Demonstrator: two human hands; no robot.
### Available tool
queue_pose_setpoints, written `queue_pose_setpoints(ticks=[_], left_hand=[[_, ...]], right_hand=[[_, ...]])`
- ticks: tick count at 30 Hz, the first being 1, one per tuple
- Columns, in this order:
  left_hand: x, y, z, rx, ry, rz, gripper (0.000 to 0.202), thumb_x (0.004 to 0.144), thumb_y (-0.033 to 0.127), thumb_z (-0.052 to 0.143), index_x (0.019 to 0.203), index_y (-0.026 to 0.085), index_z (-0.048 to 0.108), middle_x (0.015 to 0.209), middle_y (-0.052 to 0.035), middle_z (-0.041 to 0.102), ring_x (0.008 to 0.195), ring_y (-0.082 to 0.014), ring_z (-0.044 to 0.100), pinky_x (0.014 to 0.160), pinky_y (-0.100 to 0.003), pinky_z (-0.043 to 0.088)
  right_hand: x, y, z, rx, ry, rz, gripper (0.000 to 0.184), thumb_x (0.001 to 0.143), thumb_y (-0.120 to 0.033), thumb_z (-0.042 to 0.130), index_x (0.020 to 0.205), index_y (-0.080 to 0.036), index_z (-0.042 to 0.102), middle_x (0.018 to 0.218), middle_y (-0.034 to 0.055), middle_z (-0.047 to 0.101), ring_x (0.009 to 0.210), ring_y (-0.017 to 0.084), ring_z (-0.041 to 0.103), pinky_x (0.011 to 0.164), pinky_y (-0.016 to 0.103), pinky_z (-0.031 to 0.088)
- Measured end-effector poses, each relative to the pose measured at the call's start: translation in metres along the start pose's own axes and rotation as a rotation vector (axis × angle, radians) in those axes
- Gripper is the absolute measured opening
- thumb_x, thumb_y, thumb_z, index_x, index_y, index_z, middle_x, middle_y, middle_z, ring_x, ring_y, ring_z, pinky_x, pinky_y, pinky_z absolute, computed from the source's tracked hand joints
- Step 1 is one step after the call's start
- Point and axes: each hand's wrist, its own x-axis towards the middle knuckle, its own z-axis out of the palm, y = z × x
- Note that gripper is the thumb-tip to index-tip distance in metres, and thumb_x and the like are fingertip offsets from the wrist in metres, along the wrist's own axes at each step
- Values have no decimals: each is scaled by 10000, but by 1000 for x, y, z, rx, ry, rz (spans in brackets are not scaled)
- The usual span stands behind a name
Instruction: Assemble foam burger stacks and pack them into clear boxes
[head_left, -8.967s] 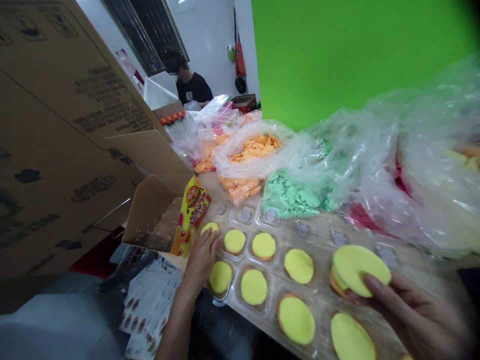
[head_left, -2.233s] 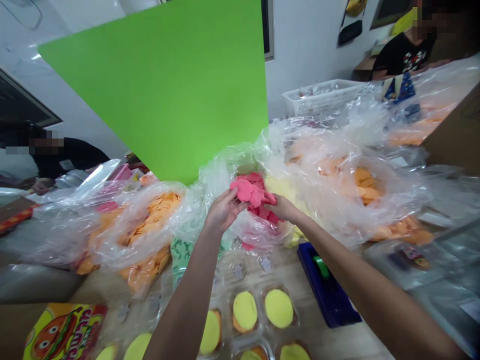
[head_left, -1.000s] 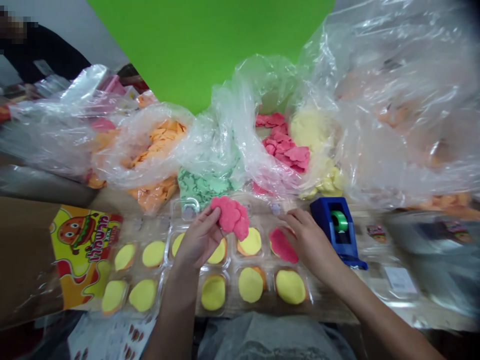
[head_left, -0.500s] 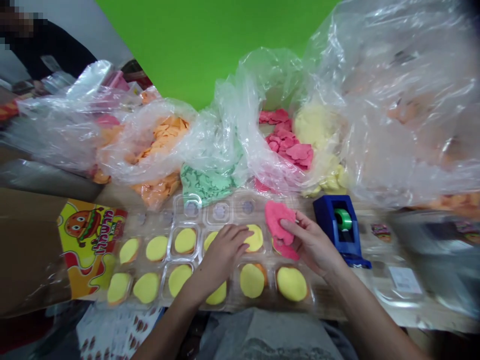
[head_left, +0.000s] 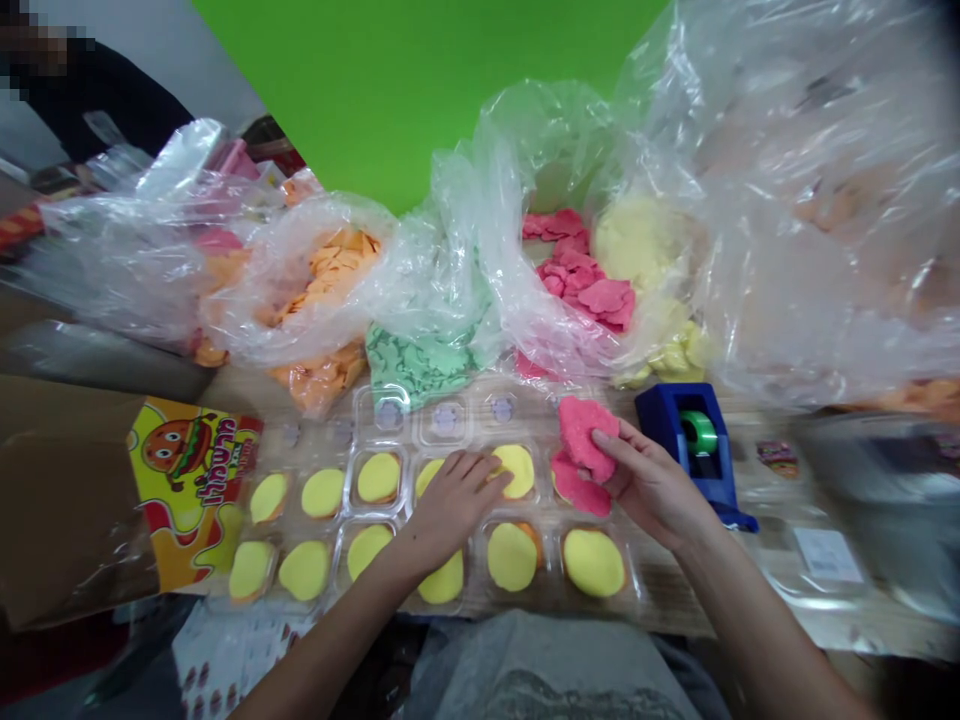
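Note:
A clear plastic tray (head_left: 390, 412) lies on the table with yellow foam discs (head_left: 379, 476) in its cups. My left hand (head_left: 450, 505) rests flat on the tray's middle cups, fingers spread, holding nothing. My right hand (head_left: 649, 485) pinches a small stack of pink foam pieces (head_left: 585, 438) just above the tray's upper right cup. One pink piece (head_left: 576, 492) lies in that cup, on top of a disc.
Open plastic bags behind the tray hold orange pieces (head_left: 330, 275), green pieces (head_left: 416, 360), pink pieces (head_left: 589, 285) and pale yellow pieces (head_left: 637, 250). A blue tape dispenser (head_left: 694, 445) stands right of the tray. A burger-printed box (head_left: 191, 480) lies at left. Another person (head_left: 82, 85) sits far left.
The pink stack passed from my left hand to my right. My left hand came down flat on the tray. One pink piece was laid in the upper right cup.

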Motion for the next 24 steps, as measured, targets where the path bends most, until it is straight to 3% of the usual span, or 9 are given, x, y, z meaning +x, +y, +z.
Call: queue_pose_setpoints(ticks=[10, 13, 15, 17, 20, 22, 24], left_hand=[[5, -4, 10, -41, 8, 47, 156, 890, 152, 469, 963, 152, 607, 1056, -104, 646, 991, -231, 569, 875, -408, 411], [-1, -5, 5, -132, 35, 17, 148, 871, 170, 507, 956, 168, 628, 1093, -98, 647, 1049, -238, 557, 964, -451, 370], [-3, -2, -1, -210, 72, -32, 187, 871, 189, 507, 1016, 184, 624, 1109, -84, 651, 1096, -240, 542, 1016, -471, 332], [0, 4, -11, -286, 126, -117, 292, 902, 214, 447, 1176, 193, 545, 1156, -89, 636, 1106, -217, 549, 990, -428, 387], [14, 16, -27, -739, 182, -338, 383, 933, 250, 372, 1309, 191, 419, 1210, -102, 611, 1048, -178, 601, 862, -320, 492], [24, 25, -37, -1158, 182, -457, 345, 902, 257, 452, 1237, 189, 498, 1166, -75, 639, 1018, -172, 615, 853, -289, 490], [32, 33, -43, -1401, 229, -529, 278, 837, 250, 567, 1107, 187, 582, 1082, -39, 666, 988, -162, 613, 859, -264, 475]], right_hand=[[1, 1, 3, -25, -7, 5, 280, 658, -297, 783, 877, -214, 630, 651, -44, 659, 562, 104, 610, 596, 220, 496], [1, 2, 1, -33, -13, 3, 266, 673, -302, 773, 883, -218, 631, 663, -45, 666, 576, 100, 614, 619, 217, 504], [1, 2, 2, -42, -34, 4, 235, 694, -300, 757, 880, -221, 637, 672, -47, 669, 577, 90, 610, 617, 205, 501], [-1, 3, 5, -60, -75, 9, 214, 705, -290, 749, 879, -217, 649, 697, -42, 677, 579, 80, 606, 614, 195, 495], [-7, 3, 14, -106, -164, 16, 246, 716, -296, 737, 938, -213, 670, 784, -10, 698, 621, 93, 620, 636, 214, 499], [-10, 3, 18, -146, -215, 4, 283, 745, -324, 707, 1007, -221, 670, 868, 18, 706, 696, 123, 639, 683, 250, 506], [-12, 5, 19, -194, -231, -36, 295, 769, -340, 682, 1044, -234, 663, 939, 29, 705, 792, 149, 647, 749, 278, 501]])
